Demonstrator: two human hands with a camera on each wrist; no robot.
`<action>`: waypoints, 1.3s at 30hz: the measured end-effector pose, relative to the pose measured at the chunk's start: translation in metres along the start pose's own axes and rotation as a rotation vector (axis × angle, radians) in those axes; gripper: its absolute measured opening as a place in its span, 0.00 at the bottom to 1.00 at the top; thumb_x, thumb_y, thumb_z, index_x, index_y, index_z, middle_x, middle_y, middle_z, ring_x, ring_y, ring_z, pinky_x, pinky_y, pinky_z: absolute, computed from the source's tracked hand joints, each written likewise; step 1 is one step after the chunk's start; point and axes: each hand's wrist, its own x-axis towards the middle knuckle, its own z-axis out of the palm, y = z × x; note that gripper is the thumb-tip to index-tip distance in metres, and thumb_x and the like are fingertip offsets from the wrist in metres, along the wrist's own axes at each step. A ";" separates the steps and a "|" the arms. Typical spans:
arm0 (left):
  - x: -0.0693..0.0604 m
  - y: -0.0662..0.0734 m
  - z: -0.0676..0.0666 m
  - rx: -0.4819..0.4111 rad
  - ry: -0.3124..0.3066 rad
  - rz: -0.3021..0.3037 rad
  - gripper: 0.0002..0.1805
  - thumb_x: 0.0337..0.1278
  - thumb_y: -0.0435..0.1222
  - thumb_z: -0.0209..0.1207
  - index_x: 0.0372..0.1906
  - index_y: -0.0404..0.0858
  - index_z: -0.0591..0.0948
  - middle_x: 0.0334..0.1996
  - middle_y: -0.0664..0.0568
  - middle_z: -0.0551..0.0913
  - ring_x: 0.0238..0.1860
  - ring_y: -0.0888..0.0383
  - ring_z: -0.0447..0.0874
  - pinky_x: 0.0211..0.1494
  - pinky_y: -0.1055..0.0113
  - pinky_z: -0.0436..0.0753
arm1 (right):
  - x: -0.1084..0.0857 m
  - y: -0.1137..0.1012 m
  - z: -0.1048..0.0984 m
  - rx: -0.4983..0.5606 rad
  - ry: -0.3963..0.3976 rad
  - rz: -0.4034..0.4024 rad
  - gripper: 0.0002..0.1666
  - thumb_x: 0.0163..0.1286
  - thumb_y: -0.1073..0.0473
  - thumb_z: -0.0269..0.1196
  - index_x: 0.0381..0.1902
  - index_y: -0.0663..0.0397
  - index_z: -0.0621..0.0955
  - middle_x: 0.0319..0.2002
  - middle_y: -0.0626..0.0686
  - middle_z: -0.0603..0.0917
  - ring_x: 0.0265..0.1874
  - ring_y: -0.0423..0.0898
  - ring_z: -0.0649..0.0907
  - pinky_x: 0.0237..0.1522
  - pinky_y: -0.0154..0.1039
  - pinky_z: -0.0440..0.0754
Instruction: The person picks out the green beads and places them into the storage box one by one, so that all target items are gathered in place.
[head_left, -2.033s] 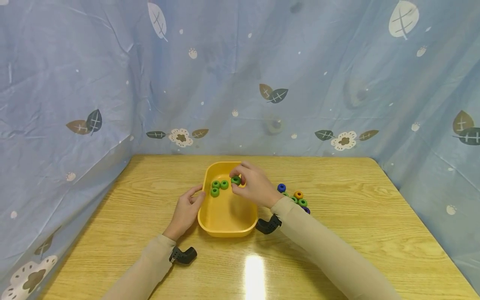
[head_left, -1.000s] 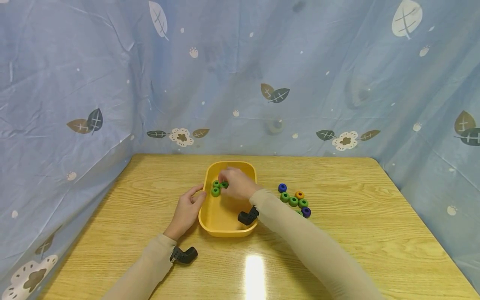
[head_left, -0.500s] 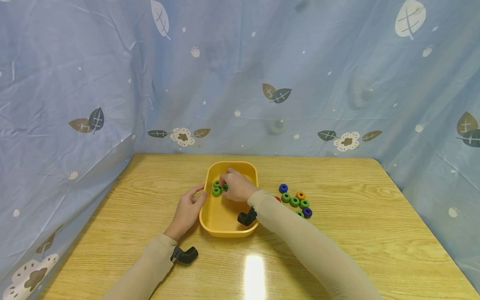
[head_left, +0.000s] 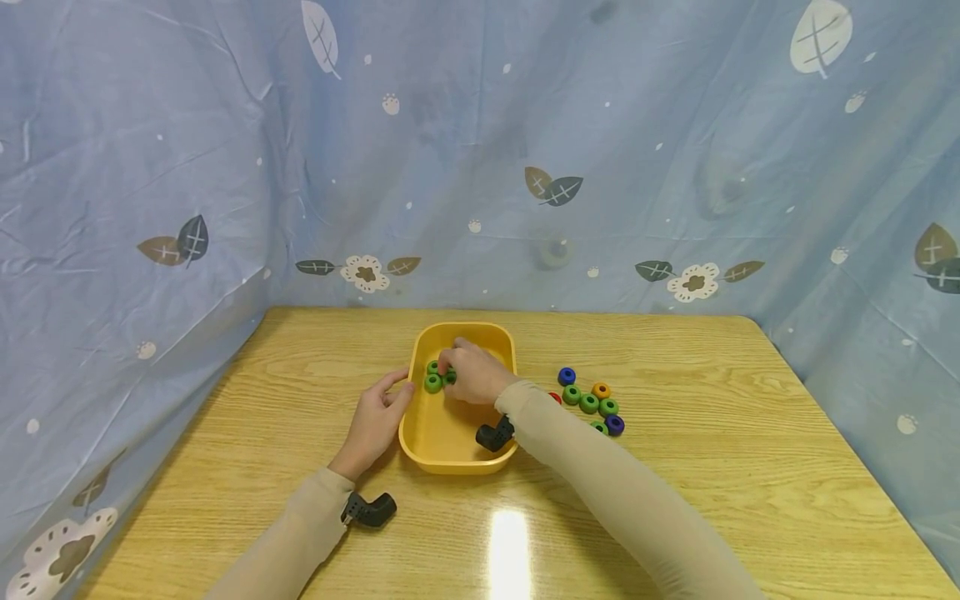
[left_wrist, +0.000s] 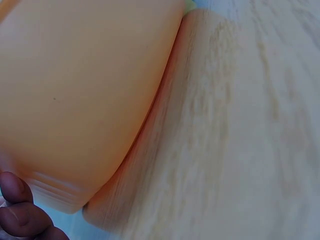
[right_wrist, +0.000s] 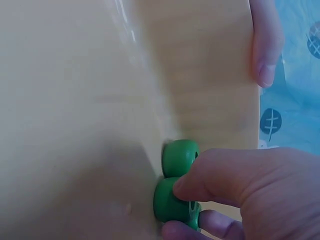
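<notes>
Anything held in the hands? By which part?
Right hand: a green ring, pinched by its outer sides. Left hand holds nothing; it rests against the yellow tray.

The place looked like a curtained-off tabletop recording station. Pale blue cloth [head_left: 465, 133] hung in folds behind and along both sides of a wood-grain surface [head_left: 690, 467], hiding whatever room lay beyond. Printed leaves [head_left: 562, 192] and white flowers [head_left: 365, 273] gave the cloth a homely look, yet the black cameras [head_left: 372, 510] strapped at both wrists pointed to a filming setup. A bright reflection [head_left: 510, 550] gleamed on the surface's near part. Whether the building was a home, office or lab could not be told.
</notes>
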 end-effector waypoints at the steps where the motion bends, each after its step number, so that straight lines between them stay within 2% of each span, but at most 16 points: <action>1: 0.000 0.000 0.000 0.000 0.000 -0.001 0.27 0.82 0.46 0.53 0.74 0.35 0.72 0.35 0.34 0.90 0.29 0.56 0.89 0.32 0.70 0.83 | 0.000 0.000 0.000 0.000 0.001 -0.003 0.12 0.68 0.60 0.74 0.48 0.54 0.87 0.47 0.55 0.80 0.39 0.47 0.78 0.47 0.41 0.82; 16: 0.000 0.000 0.002 -0.016 -0.001 0.003 0.27 0.82 0.45 0.52 0.74 0.34 0.72 0.38 0.33 0.90 0.32 0.53 0.91 0.34 0.69 0.85 | -0.001 0.003 -0.002 0.013 0.006 -0.009 0.12 0.68 0.60 0.73 0.49 0.54 0.87 0.46 0.53 0.82 0.40 0.46 0.79 0.48 0.41 0.82; 27: 0.002 0.000 0.004 -0.001 0.016 -0.008 0.27 0.82 0.45 0.53 0.74 0.35 0.72 0.39 0.33 0.91 0.34 0.51 0.92 0.35 0.69 0.86 | -0.010 0.004 -0.024 0.086 0.079 -0.016 0.16 0.66 0.64 0.71 0.52 0.60 0.85 0.51 0.61 0.84 0.50 0.55 0.83 0.57 0.49 0.82; 31: 0.002 0.001 0.003 0.011 0.025 -0.003 0.27 0.82 0.44 0.53 0.74 0.35 0.72 0.37 0.34 0.90 0.32 0.52 0.91 0.34 0.68 0.85 | -0.017 0.003 -0.032 0.121 0.110 -0.024 0.17 0.68 0.64 0.70 0.53 0.62 0.85 0.52 0.62 0.84 0.42 0.52 0.84 0.52 0.47 0.83; 35: 0.002 0.001 0.003 0.022 0.027 -0.006 0.27 0.82 0.45 0.53 0.74 0.35 0.72 0.38 0.34 0.90 0.34 0.51 0.91 0.35 0.69 0.86 | -0.028 0.001 -0.040 0.131 0.158 -0.035 0.16 0.69 0.62 0.70 0.53 0.59 0.85 0.52 0.58 0.84 0.31 0.44 0.82 0.42 0.39 0.84; 39: 0.001 0.001 0.002 0.008 0.024 -0.010 0.27 0.81 0.44 0.54 0.74 0.34 0.72 0.43 0.32 0.90 0.40 0.46 0.93 0.38 0.69 0.87 | -0.041 0.001 -0.046 0.159 0.202 -0.049 0.15 0.70 0.61 0.70 0.53 0.56 0.84 0.53 0.56 0.84 0.30 0.40 0.81 0.39 0.36 0.82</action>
